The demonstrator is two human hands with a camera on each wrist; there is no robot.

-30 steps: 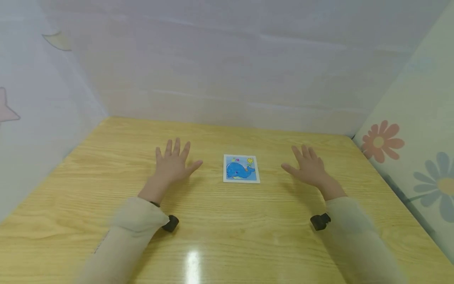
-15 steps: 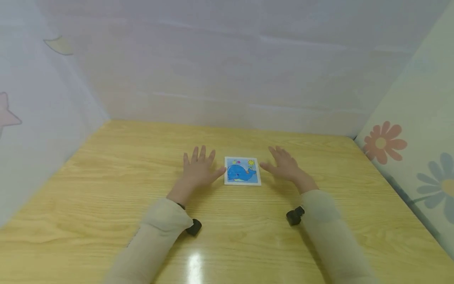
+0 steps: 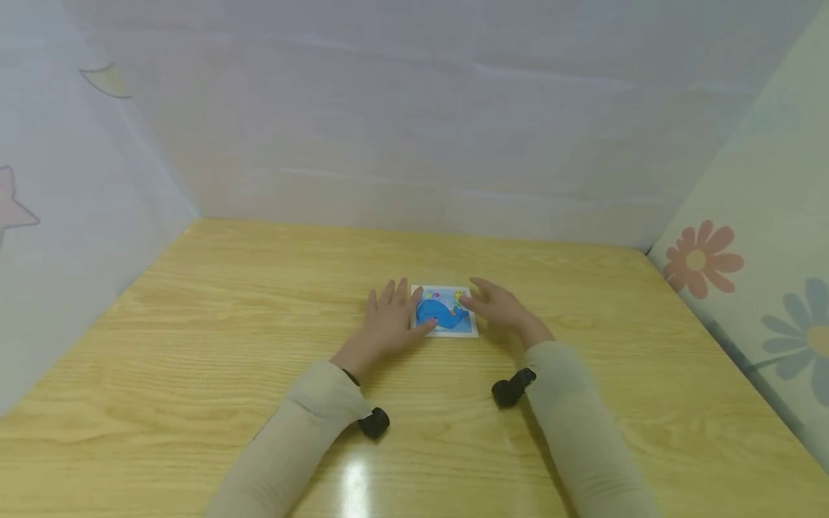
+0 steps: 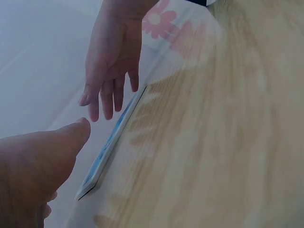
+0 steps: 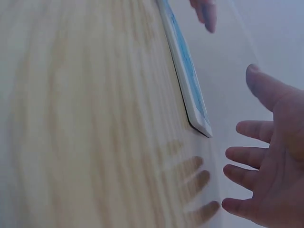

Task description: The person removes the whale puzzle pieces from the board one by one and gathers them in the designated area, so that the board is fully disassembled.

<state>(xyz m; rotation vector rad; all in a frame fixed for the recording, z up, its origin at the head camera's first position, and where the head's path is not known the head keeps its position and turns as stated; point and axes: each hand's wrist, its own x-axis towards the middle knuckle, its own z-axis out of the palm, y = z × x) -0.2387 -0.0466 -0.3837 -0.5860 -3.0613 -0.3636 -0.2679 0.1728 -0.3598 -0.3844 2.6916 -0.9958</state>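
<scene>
A square white-edged picture puzzle or tile (image 3: pixel 443 314) with a blue whale and a yellow sun lies flat on the wooden table. Over its left edge hovers my left hand (image 3: pixel 388 324), fingers spread, the thumb in front of the whale in the head view. My right hand (image 3: pixel 501 306) is at its right edge, thumb over the corner near the sun. Both wrist views show a gap between the hands and the table; the right hand's fingers (image 5: pixel 244 156) are extended and cast shadows. Neither hand holds anything. In the left wrist view the tile (image 4: pixel 111 142) appears edge-on.
The wooden table (image 3: pixel 259 280) has a pale cloth wall (image 3: pixel 414 129) behind it. At the right a side wall carries a red flower print (image 3: pixel 698 260) and a blue one (image 3: pixel 803 338). A black wrist camera sits under each cuff.
Both hands have come inward from the two sides, from well apart to over the tile's left and right edges. The tile stays where it was on the table.
</scene>
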